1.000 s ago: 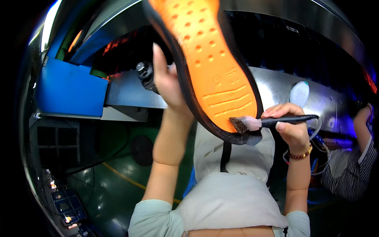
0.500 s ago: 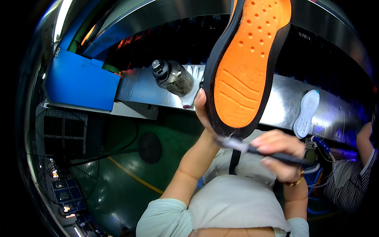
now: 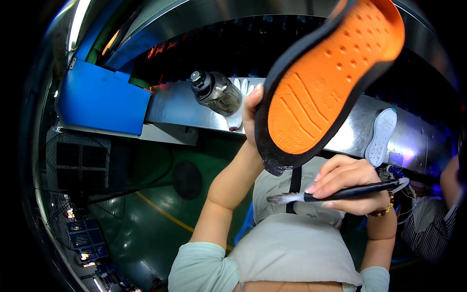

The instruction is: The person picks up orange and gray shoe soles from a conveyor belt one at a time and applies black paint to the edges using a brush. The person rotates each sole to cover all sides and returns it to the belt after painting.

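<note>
A shoe sole (image 3: 311,119), orange on its face with a raised black rim, is held up in front of me. My left hand (image 3: 251,112) is closed on its left edge; most of those fingers are hidden behind it. The rounded lower end has a wet, shiny patch. In my right hand (image 3: 348,182) is a brush (image 3: 291,197) with a black handle and pale bristles. A white tube comes off the handle's back end. The bristle tip points left, below the sole and apart from it.
Across the metal bench (image 3: 170,104) stand a dark bottle (image 3: 221,96) and, beside it, a white glove (image 3: 236,120). A small white sole (image 3: 382,136) lies on the right. At left are a blue box (image 3: 104,100) and a fan (image 3: 80,185). Another person's striped clothing (image 3: 428,233) shows at right.
The sole has tilted, its upper end swinging right, and my left hand has risen with it. The brush has come off the sole's lower end and dropped slightly.
</note>
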A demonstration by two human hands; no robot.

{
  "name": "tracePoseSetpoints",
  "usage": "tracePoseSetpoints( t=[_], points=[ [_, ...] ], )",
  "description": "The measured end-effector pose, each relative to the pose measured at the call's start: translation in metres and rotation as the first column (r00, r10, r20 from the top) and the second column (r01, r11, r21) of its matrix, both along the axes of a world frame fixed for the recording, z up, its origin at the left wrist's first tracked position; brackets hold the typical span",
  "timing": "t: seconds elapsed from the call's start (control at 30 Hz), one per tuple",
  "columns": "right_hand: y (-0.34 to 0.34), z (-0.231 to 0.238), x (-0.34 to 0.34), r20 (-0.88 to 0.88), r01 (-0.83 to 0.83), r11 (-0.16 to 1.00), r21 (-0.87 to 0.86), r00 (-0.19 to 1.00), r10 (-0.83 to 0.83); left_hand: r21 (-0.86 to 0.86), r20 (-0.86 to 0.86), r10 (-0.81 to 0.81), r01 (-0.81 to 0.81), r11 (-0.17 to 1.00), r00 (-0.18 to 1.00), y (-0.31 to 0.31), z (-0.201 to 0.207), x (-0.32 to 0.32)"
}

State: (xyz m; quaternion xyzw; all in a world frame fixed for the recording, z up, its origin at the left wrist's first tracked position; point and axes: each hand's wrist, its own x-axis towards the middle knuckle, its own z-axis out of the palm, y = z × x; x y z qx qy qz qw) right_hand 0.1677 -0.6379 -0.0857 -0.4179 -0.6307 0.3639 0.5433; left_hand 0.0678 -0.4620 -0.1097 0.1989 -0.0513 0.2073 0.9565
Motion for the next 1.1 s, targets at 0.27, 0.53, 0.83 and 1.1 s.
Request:
tracePoseSetpoints(
  t=[0.27,0.53,0.83,1.1],
  points=[
    [0.007,0.011,0.040,0.396,-0.148,0.973,-0.179,0.894,0.209,0.100,-0.628,-0.328,0.491,0.865,0.706,-0.007,0.003,0.001],
    [-0.003,0.006,0.042,0.496,-0.119,0.927,-0.355,0.817,0.294,0.174,-0.725,-0.293,0.577,0.798,0.623,-0.007,-0.004,-0.011],
    [-0.012,0.004,0.058,0.472,-0.075,0.956,-0.282,0.857,0.206,0.056,-0.721,-0.290,0.470,0.881,0.629,0.009,-0.007,-0.030],
    [-0.022,-0.005,0.059,0.281,0.008,0.974,-0.225,0.958,0.057,0.081,-0.665,-0.235,0.382,0.921,0.709,0.039,-0.027,-0.044]
  ],
)
